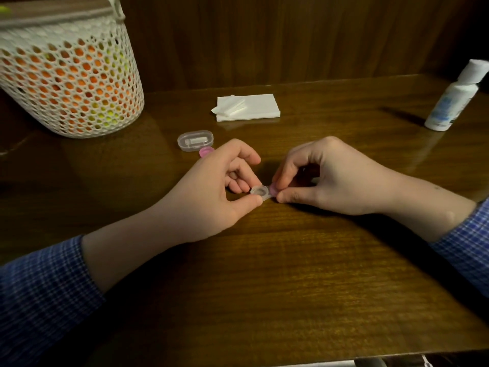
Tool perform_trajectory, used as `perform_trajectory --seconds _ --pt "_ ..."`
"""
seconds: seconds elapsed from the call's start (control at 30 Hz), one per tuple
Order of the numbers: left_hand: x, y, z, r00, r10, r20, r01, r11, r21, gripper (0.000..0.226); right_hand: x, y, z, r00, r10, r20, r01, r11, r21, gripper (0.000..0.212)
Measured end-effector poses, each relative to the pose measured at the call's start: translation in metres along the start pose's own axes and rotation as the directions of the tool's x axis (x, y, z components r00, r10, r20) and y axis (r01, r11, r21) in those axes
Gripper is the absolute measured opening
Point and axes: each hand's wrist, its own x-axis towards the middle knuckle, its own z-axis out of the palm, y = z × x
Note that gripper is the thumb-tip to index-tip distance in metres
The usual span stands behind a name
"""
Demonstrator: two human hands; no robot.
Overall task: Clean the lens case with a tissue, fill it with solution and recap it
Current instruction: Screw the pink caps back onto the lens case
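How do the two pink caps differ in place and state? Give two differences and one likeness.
1. The loose cap lies on the table beside the clear box; the other cap sits at the lens case.
2. No hand touches the loose cap; the right hand pinches the other, while the left hand holds the case.
Both are small, round and pink.

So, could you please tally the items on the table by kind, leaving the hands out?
Lens case: 1
Pink caps: 2
Clear oval box: 1
Tissue stack: 1
Solution bottle: 1
Mesh basket: 1
Total: 7
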Motion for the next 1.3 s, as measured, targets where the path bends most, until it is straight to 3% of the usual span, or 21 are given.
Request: perform_trajectory --seconds 0.37,0.53,0.73,0.93,1.03,1.3 --pt "-0.002 -0.005 0.002 0.999 0.042 -0.018 -0.042 0.999 0.004 0.058 -0.002 0.002 0.003 0.994 0.047 -0.100 -0.054 0.996 -0.075 0.021" --pt "-0.001 -0.008 0.002 0.998 0.058 -0.024 -0.057 0.998 0.023 0.055 -0.002 0.003 0.003 0.992 0.082 -0.091 -0.087 0.995 -0.053 0.008" --pt "-0.001 -0.009 0.002 0.996 0.067 -0.065 -0.066 0.998 0.010 0.045 -0.004 -0.001 0.003 0.991 0.120 -0.055 -0.117 0.991 0.065 0.017" --pt "-0.002 -0.010 0.003 0.990 0.037 -0.139 -0.031 0.998 0.046 0.041 -0.004 -0.009 0.012 0.995 0.080 -0.051 -0.078 0.996 0.039 0.058" --pt "-0.001 -0.010 0.003 0.987 0.022 -0.160 -0.012 0.998 0.061 0.045 -0.002 -0.009 0.018 0.995 0.054 -0.086 -0.054 0.999 0.000 0.069" --pt "-0.001 -0.011 0.001 0.995 0.011 -0.096 -0.009 1.000 0.025 0.049 0.002 -0.007 0.024 0.990 0.042 -0.136 -0.038 0.999 0.032 0.052"
